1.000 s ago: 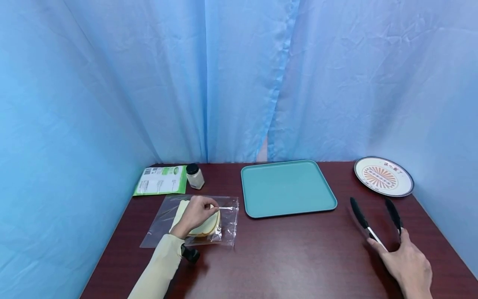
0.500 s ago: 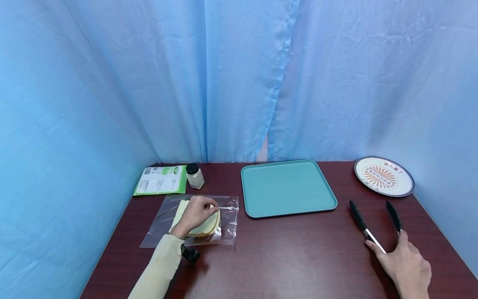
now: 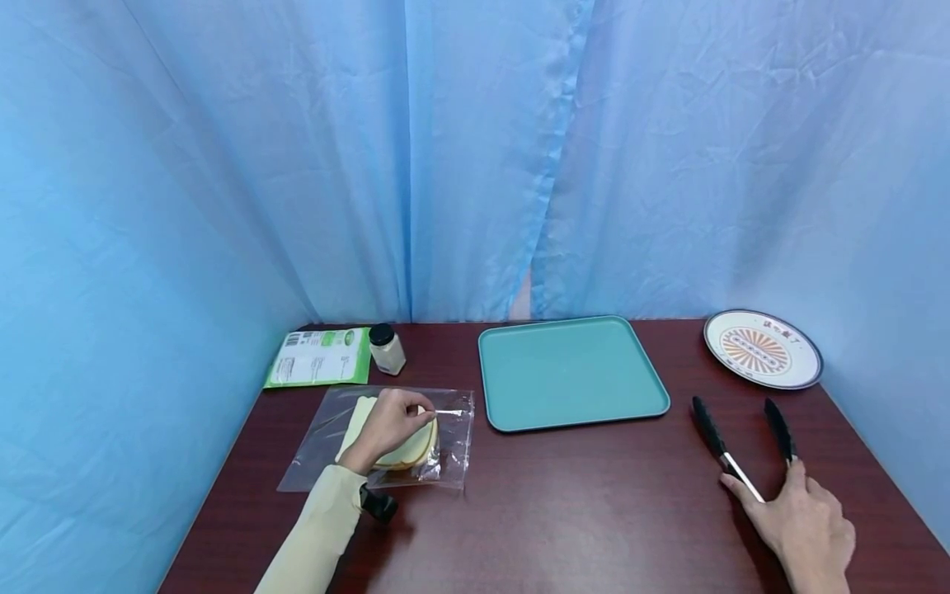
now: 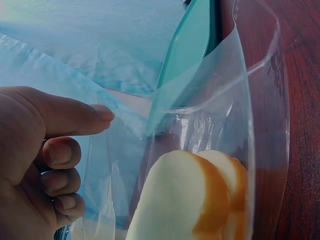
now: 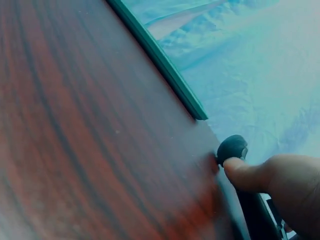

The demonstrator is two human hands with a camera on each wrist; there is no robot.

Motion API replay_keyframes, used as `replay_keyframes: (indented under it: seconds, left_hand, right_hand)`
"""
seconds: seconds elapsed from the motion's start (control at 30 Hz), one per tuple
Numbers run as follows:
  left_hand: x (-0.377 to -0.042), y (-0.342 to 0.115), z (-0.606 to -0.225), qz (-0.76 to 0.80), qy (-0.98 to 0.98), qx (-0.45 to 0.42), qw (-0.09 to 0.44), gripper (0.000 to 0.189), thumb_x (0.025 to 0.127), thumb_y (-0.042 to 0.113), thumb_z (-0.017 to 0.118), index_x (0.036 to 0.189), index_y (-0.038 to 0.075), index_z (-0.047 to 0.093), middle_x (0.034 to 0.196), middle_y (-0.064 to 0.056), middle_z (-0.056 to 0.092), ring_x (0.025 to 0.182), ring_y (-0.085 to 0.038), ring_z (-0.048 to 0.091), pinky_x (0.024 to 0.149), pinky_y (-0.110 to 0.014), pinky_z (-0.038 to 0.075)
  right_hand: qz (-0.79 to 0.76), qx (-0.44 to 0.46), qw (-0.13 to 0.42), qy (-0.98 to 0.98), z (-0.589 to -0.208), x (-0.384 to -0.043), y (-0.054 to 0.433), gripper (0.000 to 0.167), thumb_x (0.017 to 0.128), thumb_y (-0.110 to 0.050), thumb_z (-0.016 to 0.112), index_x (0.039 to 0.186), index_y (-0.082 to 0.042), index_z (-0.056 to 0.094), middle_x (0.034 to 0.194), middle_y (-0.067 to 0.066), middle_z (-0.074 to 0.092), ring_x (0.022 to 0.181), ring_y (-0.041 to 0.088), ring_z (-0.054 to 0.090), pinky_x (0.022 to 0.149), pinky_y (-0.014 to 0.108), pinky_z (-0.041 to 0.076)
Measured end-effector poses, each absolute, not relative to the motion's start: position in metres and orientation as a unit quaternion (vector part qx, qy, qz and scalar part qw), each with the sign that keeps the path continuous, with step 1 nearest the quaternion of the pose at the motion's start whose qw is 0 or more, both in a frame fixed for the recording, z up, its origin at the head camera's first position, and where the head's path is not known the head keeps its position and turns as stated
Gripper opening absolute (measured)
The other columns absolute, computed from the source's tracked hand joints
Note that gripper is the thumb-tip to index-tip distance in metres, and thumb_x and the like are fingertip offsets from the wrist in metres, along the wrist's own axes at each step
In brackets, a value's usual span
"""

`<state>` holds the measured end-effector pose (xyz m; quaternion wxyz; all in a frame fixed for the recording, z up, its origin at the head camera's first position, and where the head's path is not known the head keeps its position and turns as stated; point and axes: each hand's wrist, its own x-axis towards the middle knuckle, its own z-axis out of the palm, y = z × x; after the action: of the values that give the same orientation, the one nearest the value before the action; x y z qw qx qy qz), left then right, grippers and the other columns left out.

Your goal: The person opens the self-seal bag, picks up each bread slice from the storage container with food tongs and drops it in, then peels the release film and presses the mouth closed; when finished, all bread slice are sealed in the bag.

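Observation:
A clear plastic bag (image 3: 310,466) lies at the left of the table with slices of bread (image 3: 410,454) in it. Over the bread, my left hand (image 3: 392,422) pinches the bag's upper film between thumb and forefinger. The left wrist view shows the film lifted near the bag's mouth, with two bread slices (image 4: 172,200) below and the other fingers curled. At the right, my right hand (image 3: 805,524) grips a pair of tongs (image 3: 709,427), thumb along one arm. The black tips stand spread with nothing between them. In the right wrist view, the thumb rests against the tongs (image 5: 232,147).
A teal tray (image 3: 571,375) lies at the middle back. Behind the bag are a black-lidded jar (image 3: 388,355) and a green-and-white packet (image 3: 319,359). A patterned plate (image 3: 800,363) sits at the back right, beyond the tongs. Blue curtains (image 3: 475,165) enclose the table.
My right hand has shifted slightly left with the tongs, whose tips have moved a little toward me and a bit wider apart. The left hand and the bag have stayed put.

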<state>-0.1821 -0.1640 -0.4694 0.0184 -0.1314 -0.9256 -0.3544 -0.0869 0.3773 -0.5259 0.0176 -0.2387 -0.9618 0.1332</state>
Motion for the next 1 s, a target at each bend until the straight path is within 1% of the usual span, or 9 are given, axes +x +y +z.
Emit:
replay_keyframes:
  seconds: [0.07, 0.13, 0.2, 0.27, 0.4, 0.53, 0.77, 0.9, 1.0]
  left_hand:
    - [-0.182, -0.164, -0.469, -0.355, -0.926, -0.129, 0.016, 0.004, 0.086, 0.006, 0.076, 0.085, 0.008, 0.08, 0.062, 0.002, 0.059, 0.054, -0.008, 0.042, 0.052, -0.02, 0.031]
    - [-0.182, -0.165, -0.469, -0.353, -0.926, -0.132, 0.019, 0.004, 0.086, 0.007, 0.076, 0.085, 0.009, 0.08, 0.061, 0.002, 0.058, 0.054, -0.008, 0.042, 0.052, -0.02, 0.031]
    - [-0.182, -0.166, -0.469, -0.353, -0.925, -0.135, 0.023, 0.004, 0.086, 0.007, 0.076, 0.085, 0.008, 0.08, 0.06, 0.002, 0.056, 0.053, -0.007, 0.041, 0.052, -0.02, 0.03]
    - [-0.182, -0.166, -0.469, -0.355, -0.924, -0.139, 0.027, 0.004, 0.086, 0.006, 0.076, 0.085, 0.008, 0.08, 0.058, 0.002, 0.054, 0.052, -0.007, 0.04, 0.051, -0.02, 0.029]
    - [-0.181, -0.167, -0.469, -0.356, -0.923, -0.146, 0.03, 0.004, 0.086, 0.007, 0.076, 0.086, 0.007, 0.08, 0.056, 0.003, 0.052, 0.05, -0.005, 0.037, 0.051, -0.019, 0.029]
    - [-0.181, -0.168, -0.47, -0.353, -0.924, -0.144, 0.031, 0.004, 0.086, 0.007, 0.075, 0.086, 0.007, 0.08, 0.054, 0.004, 0.049, 0.049, -0.005, 0.036, 0.05, -0.019, 0.028]
    - [-0.181, -0.168, -0.469, -0.354, -0.924, -0.139, 0.03, 0.004, 0.086, 0.007, 0.076, 0.087, 0.006, 0.079, 0.054, 0.005, 0.045, 0.049, -0.005, 0.035, 0.05, -0.019, 0.027]
    - [-0.18, -0.168, -0.467, -0.356, -0.923, -0.142, 0.031, 0.005, 0.086, 0.008, 0.076, 0.088, 0.005, 0.079, 0.054, 0.005, 0.044, 0.049, -0.005, 0.035, 0.049, -0.019, 0.027]
    - [-0.18, -0.168, -0.466, -0.357, -0.923, -0.144, 0.032, 0.005, 0.086, 0.008, 0.076, 0.089, 0.005, 0.079, 0.055, 0.005, 0.044, 0.05, -0.006, 0.036, 0.05, -0.019, 0.027]
  right_hand:
    - [0.152, -0.256, 0.006, -0.955, -0.524, -0.088, 0.377, 0.116, 0.08, -0.082, 0.054, 0.143, 0.013, 0.033, 0.122, 0.039, 0.049, 0.106, 0.057, 0.051, 0.067, 0.061, 0.046]
    - [0.174, -0.27, 0.007, -0.947, -0.523, -0.089, 0.376, 0.116, 0.081, -0.082, 0.053, 0.148, 0.01, 0.029, 0.14, 0.041, 0.035, 0.122, 0.061, 0.038, 0.08, 0.07, 0.041]
    - [0.189, -0.274, 0.02, -0.943, -0.522, -0.091, 0.374, 0.112, 0.084, -0.08, 0.052, 0.15, 0.008, 0.028, 0.149, 0.04, 0.024, 0.13, 0.063, 0.029, 0.088, 0.076, 0.033]
    - [0.194, -0.266, 0.04, -0.943, -0.52, -0.092, 0.372, 0.107, 0.086, -0.077, 0.051, 0.15, 0.007, 0.031, 0.152, 0.039, 0.022, 0.132, 0.063, 0.026, 0.09, 0.076, 0.03]
    - [0.189, -0.234, 0.098, -0.949, -0.52, -0.094, 0.365, 0.093, 0.09, -0.069, 0.055, 0.143, 0.006, 0.043, 0.15, 0.035, 0.031, 0.127, 0.062, 0.034, 0.089, 0.076, 0.032]
    - [0.192, -0.199, 0.188, -0.942, -0.521, -0.095, 0.355, 0.074, 0.09, -0.053, 0.067, 0.132, 0.006, 0.056, 0.144, 0.032, 0.043, 0.122, 0.059, 0.042, 0.091, 0.076, 0.033]
    - [0.194, -0.107, 0.314, -0.923, -0.52, -0.101, 0.338, 0.049, 0.083, -0.029, 0.077, 0.114, 0.006, 0.066, 0.129, 0.031, 0.056, 0.111, 0.056, 0.05, 0.082, 0.074, 0.037]
    - [0.182, -0.057, 0.357, -0.914, -0.518, -0.106, 0.329, 0.045, 0.078, -0.025, 0.079, 0.109, 0.006, 0.067, 0.121, 0.031, 0.06, 0.103, 0.056, 0.054, 0.076, 0.073, 0.039]
    - [0.18, -0.036, 0.362, -0.914, -0.516, -0.111, 0.319, 0.043, 0.078, -0.023, 0.08, 0.107, 0.006, 0.068, 0.118, 0.031, 0.061, 0.102, 0.054, 0.055, 0.079, 0.07, 0.04]
